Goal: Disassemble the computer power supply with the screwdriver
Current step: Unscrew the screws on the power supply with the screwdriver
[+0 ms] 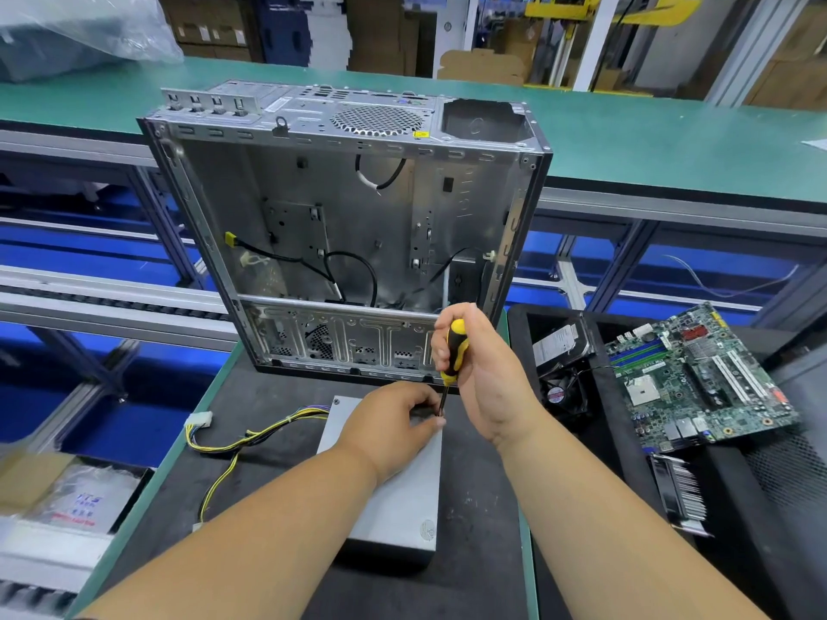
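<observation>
The grey metal power supply (394, 494) is lying flat on the dark mat of the surface (277, 498), just in front of the empty computer case (340, 226), which is standing open with its inside facing the camera. A bundle of yellow, black and purple cables (250, 436) is trailing from the far left corner of the power supply across the mat, ending in a white connector (199, 421).

The right hand (479, 373) is gripping the yellow and black handle of the screwdriver (452, 355), holding it nearly upright, with the dark shaft pointing down at the far right edge of the power supply. The left hand (394, 422) is resting on top of the power supply, its fingers curling around the lower shaft and pinching it near the tip. The two hands are sitting close together, one above the other on the tool. Whether the tip is sitting in a screw I cannot tell, as the fingers are covering it.

To the right, a green motherboard (698, 378) is lying tilted in a black tray (626, 440), with a small fan (561, 393) and a hard drive (559, 344) beside it and a finned card (680, 494) nearer the camera
</observation>
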A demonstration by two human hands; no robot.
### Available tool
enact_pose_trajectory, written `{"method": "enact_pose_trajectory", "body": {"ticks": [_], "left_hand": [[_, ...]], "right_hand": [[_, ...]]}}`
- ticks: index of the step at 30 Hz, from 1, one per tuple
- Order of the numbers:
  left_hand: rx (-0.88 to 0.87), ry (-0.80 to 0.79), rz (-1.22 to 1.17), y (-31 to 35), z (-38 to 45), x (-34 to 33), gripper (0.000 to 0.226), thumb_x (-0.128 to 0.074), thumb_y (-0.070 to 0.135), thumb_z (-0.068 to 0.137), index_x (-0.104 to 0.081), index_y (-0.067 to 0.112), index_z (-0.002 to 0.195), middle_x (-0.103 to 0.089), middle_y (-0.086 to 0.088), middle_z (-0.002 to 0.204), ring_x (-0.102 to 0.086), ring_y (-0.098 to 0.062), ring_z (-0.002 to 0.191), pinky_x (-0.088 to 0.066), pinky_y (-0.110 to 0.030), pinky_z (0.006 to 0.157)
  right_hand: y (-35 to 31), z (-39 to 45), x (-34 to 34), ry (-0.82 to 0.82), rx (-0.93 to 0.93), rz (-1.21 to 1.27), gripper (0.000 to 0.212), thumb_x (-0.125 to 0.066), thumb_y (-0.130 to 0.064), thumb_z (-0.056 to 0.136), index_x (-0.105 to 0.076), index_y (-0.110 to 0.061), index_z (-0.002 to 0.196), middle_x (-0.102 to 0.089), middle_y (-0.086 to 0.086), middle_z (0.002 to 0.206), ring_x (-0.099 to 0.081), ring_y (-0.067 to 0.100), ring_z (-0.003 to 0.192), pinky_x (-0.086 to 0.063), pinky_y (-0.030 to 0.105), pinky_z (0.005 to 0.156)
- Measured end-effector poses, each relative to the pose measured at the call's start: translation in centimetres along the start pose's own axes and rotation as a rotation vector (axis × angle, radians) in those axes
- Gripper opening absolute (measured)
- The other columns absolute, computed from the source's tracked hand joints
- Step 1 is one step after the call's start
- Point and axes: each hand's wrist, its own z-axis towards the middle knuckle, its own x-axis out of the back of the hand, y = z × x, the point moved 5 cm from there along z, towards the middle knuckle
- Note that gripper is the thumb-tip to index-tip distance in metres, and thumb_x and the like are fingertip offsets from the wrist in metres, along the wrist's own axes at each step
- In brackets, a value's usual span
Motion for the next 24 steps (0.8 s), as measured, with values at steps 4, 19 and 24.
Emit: {"method": "enact_pose_trajectory", "body": {"ticks": [4, 19, 24], "left_hand": [[-0.002, 0.005, -0.007, -0.01, -0.06, 0.04, 0.005, -0.071, 0.030, 0.086, -0.066, 0.031, 0.087, -0.064, 0.016, 0.092, -0.058, 0.006, 0.089, -0.049, -0.022, 0.085], [0.012, -0.004, -0.018, -0.30, 0.10, -0.18, 0.006, -0.070, 0.033, 0.085, -0.067, 0.031, 0.089, -0.066, 0.016, 0.094, -0.061, 0.000, 0.092, -0.051, -0.030, 0.088], [0.007, -0.002, -0.022, -0.32, 0.11, -0.23, 0.005, -0.070, 0.032, 0.085, -0.066, 0.032, 0.086, -0.065, 0.017, 0.093, -0.060, 0.003, 0.091, -0.051, -0.031, 0.088]], "right_hand": [[-0.20, -0.24, 0.20, -0.010, 0.063, -0.042, 0.017, -0.052, -0.034, 0.092, -0.048, -0.018, 0.085, -0.056, 0.000, 0.079, -0.047, 0.015, 0.070, -0.043, 0.021, 0.066], [-0.33, 0.25, -0.11, -0.004, 0.042, 0.004, 0.029, -0.039, -0.039, 0.095, -0.048, -0.012, 0.088, -0.047, 0.001, 0.067, -0.039, 0.016, 0.065, -0.037, 0.026, 0.066], [-0.27, -0.12, -0.11, 0.002, 0.089, -0.097, 0.021, -0.046, -0.032, 0.091, -0.044, -0.011, 0.092, -0.054, -0.001, 0.081, -0.047, 0.013, 0.069, -0.041, 0.022, 0.068]]}}
